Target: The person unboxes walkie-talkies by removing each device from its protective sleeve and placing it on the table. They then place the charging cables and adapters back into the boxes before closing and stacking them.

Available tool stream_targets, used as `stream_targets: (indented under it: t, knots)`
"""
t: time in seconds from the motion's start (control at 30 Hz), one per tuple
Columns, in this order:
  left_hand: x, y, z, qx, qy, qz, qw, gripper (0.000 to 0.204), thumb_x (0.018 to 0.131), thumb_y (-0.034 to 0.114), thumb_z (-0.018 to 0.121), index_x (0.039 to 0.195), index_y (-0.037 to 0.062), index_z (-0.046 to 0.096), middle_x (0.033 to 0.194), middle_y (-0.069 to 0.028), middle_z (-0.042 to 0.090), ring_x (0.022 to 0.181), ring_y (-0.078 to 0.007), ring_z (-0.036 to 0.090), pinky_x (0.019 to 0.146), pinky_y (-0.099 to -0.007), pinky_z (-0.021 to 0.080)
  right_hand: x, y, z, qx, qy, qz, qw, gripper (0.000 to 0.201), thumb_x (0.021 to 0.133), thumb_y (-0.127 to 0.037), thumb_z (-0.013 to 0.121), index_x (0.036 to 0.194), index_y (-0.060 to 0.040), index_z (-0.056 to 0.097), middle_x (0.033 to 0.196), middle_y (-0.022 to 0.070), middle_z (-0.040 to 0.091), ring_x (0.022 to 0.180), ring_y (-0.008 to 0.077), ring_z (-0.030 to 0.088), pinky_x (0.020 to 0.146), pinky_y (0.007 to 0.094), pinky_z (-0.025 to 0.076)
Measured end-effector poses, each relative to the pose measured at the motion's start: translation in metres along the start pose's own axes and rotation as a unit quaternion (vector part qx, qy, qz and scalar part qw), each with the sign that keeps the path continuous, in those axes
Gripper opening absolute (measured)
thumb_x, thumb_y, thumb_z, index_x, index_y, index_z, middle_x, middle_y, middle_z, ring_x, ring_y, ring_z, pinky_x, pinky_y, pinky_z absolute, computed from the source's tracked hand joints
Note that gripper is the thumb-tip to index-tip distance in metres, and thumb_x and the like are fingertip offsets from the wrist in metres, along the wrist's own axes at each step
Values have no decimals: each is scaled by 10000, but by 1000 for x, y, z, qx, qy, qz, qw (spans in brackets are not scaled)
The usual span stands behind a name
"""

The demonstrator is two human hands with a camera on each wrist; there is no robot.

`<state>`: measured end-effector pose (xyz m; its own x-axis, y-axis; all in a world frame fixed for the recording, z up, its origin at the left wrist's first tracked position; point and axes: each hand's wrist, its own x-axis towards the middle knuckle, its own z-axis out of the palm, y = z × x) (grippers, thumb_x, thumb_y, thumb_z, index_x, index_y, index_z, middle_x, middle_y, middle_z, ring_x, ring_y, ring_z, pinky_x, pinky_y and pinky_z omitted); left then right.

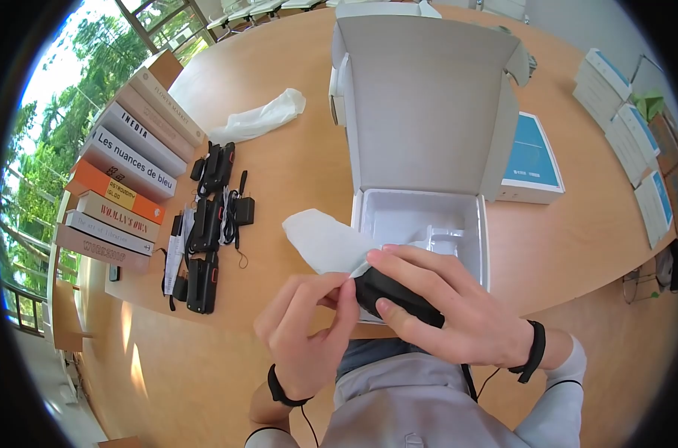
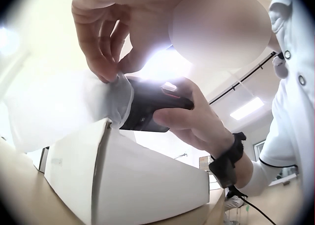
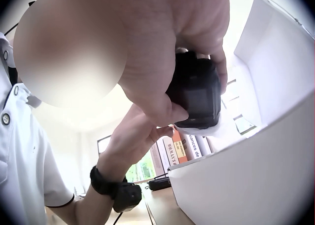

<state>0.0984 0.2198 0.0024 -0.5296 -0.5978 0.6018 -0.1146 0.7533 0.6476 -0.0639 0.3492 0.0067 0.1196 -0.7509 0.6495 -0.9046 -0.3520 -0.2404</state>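
In the head view, my right hand [image 1: 469,317] grips a black handheld device [image 1: 400,297], thumb on the near side and fingers over the far side. A thin white sleeve [image 1: 322,240] covers the device's left end and hangs loose to the left. My left hand [image 1: 301,328] pinches the sleeve's mouth between thumb and fingertips. From the left wrist view, the sleeve [image 2: 118,98] wraps the end of the device [image 2: 147,107], over a corner of the white box [image 2: 147,180]. The right wrist view shows the device's dark end [image 3: 199,97] between thumb and fingers.
Behind the hands the open box holds a white moulded tray [image 1: 387,209], its lid [image 1: 421,104] raised. Several black devices [image 1: 204,224] with cables lie at left, beside a row of books [image 1: 129,160]. Another white sleeve [image 1: 260,118] lies farther back. A blue-topped box [image 1: 534,160] sits at right.
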Motion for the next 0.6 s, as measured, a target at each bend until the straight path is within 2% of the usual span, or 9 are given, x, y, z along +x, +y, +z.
stream_targets:
  t: [0.1, 0.2, 0.27, 0.4, 0.6]
  knots:
    - [0, 3, 2, -21, -27, -21, 999, 195, 805, -83, 811, 969, 8, 761, 822, -70, 709, 640, -167, 691, 578, -274, 520, -1, 0, 0, -21, -10, -6, 1000, 175, 874, -53, 744, 971, 4, 609, 1454, 281, 564, 1298, 410, 586, 912, 446, 552]
    - [0, 2, 4, -17, -43, 27, 999, 211, 803, -81, 818, 989, 7, 769, 824, -72, 709, 672, -187, 692, 594, -283, 525, -1, 2, -1, 5, -20, 5, 1000, 193, 867, -63, 744, 993, 1, 612, 1435, 276, 576, 1289, 404, 592, 915, 445, 549]
    - [-3, 1, 3, -6, -50, 34, 998, 221, 804, -73, 825, 1004, 6, 775, 836, -72, 705, 697, -198, 689, 612, -293, 531, -3, 5, -5, 37, -17, 18, 999, 208, 864, -68, 740, 1013, -4, 609, 1417, 268, 585, 1277, 397, 598, 923, 440, 542]
    - [-10, -3, 1, -6, -73, 25, 997, 221, 806, -60, 834, 1012, 7, 788, 880, -88, 698, 760, -228, 687, 656, -311, 545, -5, 6, -11, 60, -63, 40, 995, 241, 869, -76, 729, 1064, -9, 606, 1347, 237, 600, 1220, 379, 614, 938, 433, 526]
    - [-29, -13, 13, -54, -18, -21, 998, 378, 814, -81, 817, 1172, 7, 731, 1100, -148, 654, 924, -247, 690, 708, -324, 553, -12, 6, -6, 78, -47, 79, 993, 290, 926, -74, 713, 1196, 3, 638, 1311, 193, 596, 1116, 339, 622, 934, 427, 524]
